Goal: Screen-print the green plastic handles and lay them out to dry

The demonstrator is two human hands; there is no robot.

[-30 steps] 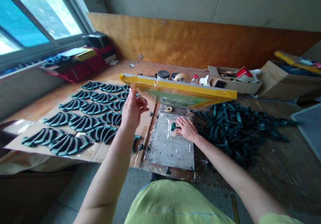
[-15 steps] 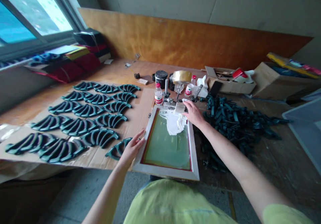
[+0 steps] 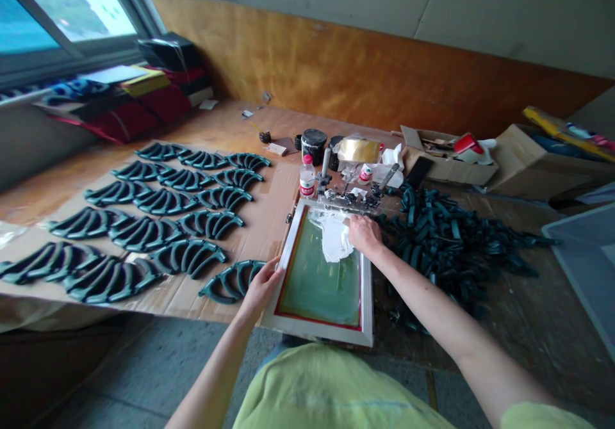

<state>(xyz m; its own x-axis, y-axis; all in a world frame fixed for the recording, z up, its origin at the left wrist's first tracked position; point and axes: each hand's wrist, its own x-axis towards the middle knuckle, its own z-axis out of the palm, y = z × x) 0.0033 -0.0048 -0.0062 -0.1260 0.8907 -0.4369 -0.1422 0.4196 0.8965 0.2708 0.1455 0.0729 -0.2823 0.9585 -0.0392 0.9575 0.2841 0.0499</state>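
Lying flat at the near edge of the table, the screen frame has the left hand curled over its left rail. The right hand sits closed beside white ink; whether it grips anything, I cannot tell.

Looks like pale, matt metal on the screen frame, with fine-woven, faintly shiny green mesh stretched inside. Thick white ink at its far end, wet and glossy. To the left, smooth, semi-gloss dark green plastic pieces on matt brown cardboard. Farther off, worn, stained wood for the table and grainy, satin plywood for the wall board. Nearest, soft matt cloth in the yellow-green shirt.
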